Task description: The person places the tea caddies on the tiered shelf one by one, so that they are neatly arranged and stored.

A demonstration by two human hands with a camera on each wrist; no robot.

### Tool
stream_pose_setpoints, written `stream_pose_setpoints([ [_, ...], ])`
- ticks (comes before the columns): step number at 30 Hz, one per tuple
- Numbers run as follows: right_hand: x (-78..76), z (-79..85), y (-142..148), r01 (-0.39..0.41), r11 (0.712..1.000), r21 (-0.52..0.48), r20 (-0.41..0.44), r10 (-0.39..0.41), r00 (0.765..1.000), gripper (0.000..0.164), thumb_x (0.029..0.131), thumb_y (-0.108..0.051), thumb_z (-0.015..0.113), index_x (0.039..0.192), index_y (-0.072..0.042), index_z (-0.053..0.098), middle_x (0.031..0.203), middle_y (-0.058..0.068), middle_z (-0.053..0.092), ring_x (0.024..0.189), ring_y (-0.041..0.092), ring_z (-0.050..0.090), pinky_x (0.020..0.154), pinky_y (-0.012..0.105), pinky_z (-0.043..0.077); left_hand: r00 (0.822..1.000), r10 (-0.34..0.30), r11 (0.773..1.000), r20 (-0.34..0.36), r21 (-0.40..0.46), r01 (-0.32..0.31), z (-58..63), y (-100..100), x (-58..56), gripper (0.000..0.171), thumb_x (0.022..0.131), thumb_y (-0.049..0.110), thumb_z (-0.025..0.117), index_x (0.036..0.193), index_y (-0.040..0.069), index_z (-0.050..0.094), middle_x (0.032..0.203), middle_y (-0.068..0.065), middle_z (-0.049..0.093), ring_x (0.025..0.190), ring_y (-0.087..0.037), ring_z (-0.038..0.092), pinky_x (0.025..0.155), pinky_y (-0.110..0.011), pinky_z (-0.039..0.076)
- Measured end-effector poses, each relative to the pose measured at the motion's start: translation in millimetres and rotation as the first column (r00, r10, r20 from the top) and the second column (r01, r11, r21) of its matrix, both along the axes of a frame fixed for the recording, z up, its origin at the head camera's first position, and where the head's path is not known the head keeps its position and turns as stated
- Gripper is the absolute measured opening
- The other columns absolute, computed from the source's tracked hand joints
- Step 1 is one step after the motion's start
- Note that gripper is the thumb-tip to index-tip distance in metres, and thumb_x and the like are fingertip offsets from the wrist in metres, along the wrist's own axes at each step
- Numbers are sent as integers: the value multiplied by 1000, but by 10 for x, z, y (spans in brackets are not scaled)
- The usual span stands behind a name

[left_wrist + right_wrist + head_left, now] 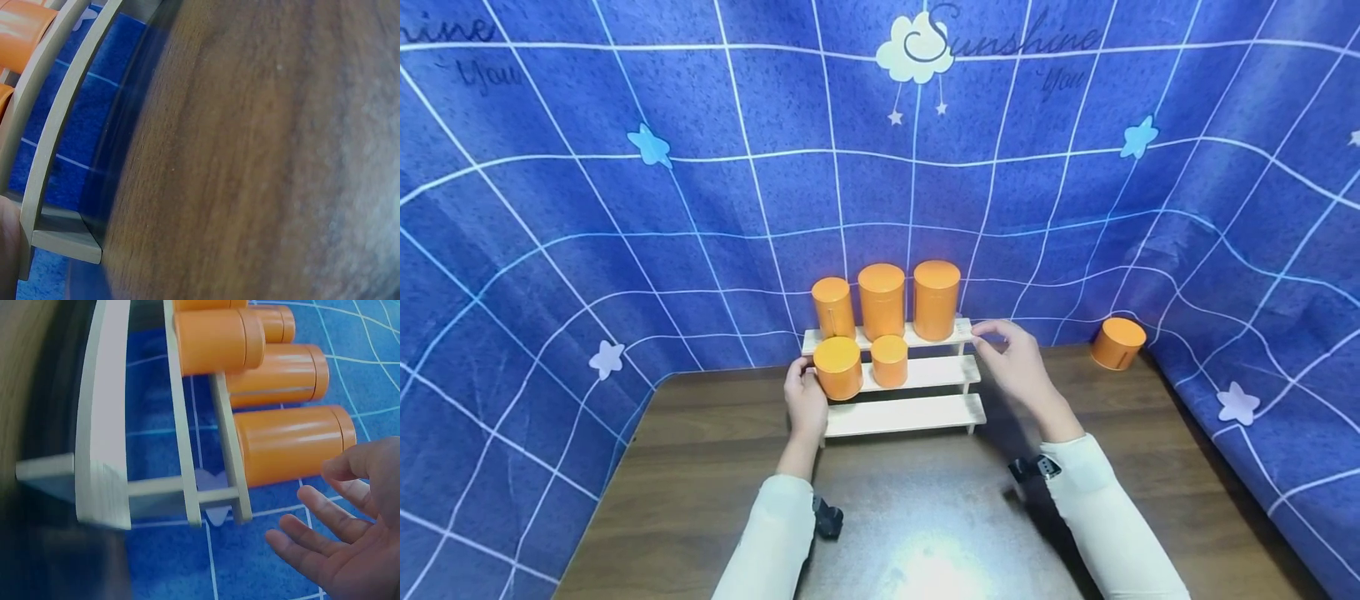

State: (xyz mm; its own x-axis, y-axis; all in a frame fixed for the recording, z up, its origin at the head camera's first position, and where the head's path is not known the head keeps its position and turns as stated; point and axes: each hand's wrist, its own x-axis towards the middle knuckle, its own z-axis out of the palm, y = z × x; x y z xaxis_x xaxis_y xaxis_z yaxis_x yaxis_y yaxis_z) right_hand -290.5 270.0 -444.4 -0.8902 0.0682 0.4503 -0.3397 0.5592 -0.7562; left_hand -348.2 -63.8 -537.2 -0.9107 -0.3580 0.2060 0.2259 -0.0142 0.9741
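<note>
A pale wooden three-step rack (910, 417) stands on the table near the back. My left hand (806, 404) grips its left end, beside a wide orange canister (838, 371) on the middle step; part of the fingers is hidden. A smaller orange canister (890, 363) shares that step. Along the top step stand three taller ones: a left canister (833, 308), a middle canister (882, 300) and a right canister (936, 300). My right hand (356, 525) hovers by the right end of the top step, fingers spread and holding nothing.
One more orange canister (1118, 342) stands at the table's back right corner. A blue curtain (985, 192) with white lines hangs behind and beside the brown wooden table (715, 467). The rack's lowest step carries no canister.
</note>
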Motion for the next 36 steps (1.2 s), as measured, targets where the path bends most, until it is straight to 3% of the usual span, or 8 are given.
stream_pose_setpoints([
  [11,-51,31,333,93,992,86,-102,-84,991,14,96,-7,70,107,-1,76,118,16,76,110,28,69,85,23,58,1000,-17,1000,-3,20,17,1,6,-6,27,107,0,42,122,-6,63,124,-21,65,116,-23,60,97,-22,49],
  [15,-78,44,491,155,984,89,-138,-142,980,15,95,-6,70,107,0,76,117,17,76,108,31,69,85,17,49,1000,-20,999,-10,29,20,-4,6,-15,27,106,-1,41,122,-7,63,122,-20,64,113,-21,59,96,-22,49],
  [20,-102,18,683,239,963,123,-144,-221,965,20,94,-7,70,112,-1,75,118,21,73,101,35,63,84,32,43,1000,-9,1000,1,5,9,-23,-10,-19,28,107,0,41,124,-6,63,123,-21,65,114,-22,60,96,-22,48],
  [24,-129,-30,852,268,948,172,-124,-249,960,29,93,-9,70,119,2,71,124,28,68,112,46,59,98,51,44,1000,-12,1000,15,-2,12,-22,-17,-3,29,108,2,41,125,-5,62,126,-22,65,119,-25,60,101,-27,48],
  [27,-132,-58,988,275,940,201,-102,-259,960,36,92,-10,70,125,6,67,130,33,64,131,52,51,114,60,35,1000,-16,1000,23,-5,16,-12,-16,12,29,108,3,41,126,-5,63,128,-22,65,122,-27,60,105,-33,47],
  [31,-122,-80,1163,285,924,256,-28,-288,957,46,92,-13,69,131,9,60,138,38,56,138,56,39,118,65,26,999,-18,1000,29,-8,18,4,-16,20,29,108,3,41,126,-4,63,129,-21,65,123,-26,60,108,-38,47],
  [36,-124,-106,1325,286,896,341,98,-336,937,58,93,-20,69,140,9,53,148,41,43,144,60,28,118,71,24,1000,-15,1000,19,-3,15,-7,-18,6,29,108,3,41,127,-4,63,130,-22,66,122,-26,60,105,-33,46],
])
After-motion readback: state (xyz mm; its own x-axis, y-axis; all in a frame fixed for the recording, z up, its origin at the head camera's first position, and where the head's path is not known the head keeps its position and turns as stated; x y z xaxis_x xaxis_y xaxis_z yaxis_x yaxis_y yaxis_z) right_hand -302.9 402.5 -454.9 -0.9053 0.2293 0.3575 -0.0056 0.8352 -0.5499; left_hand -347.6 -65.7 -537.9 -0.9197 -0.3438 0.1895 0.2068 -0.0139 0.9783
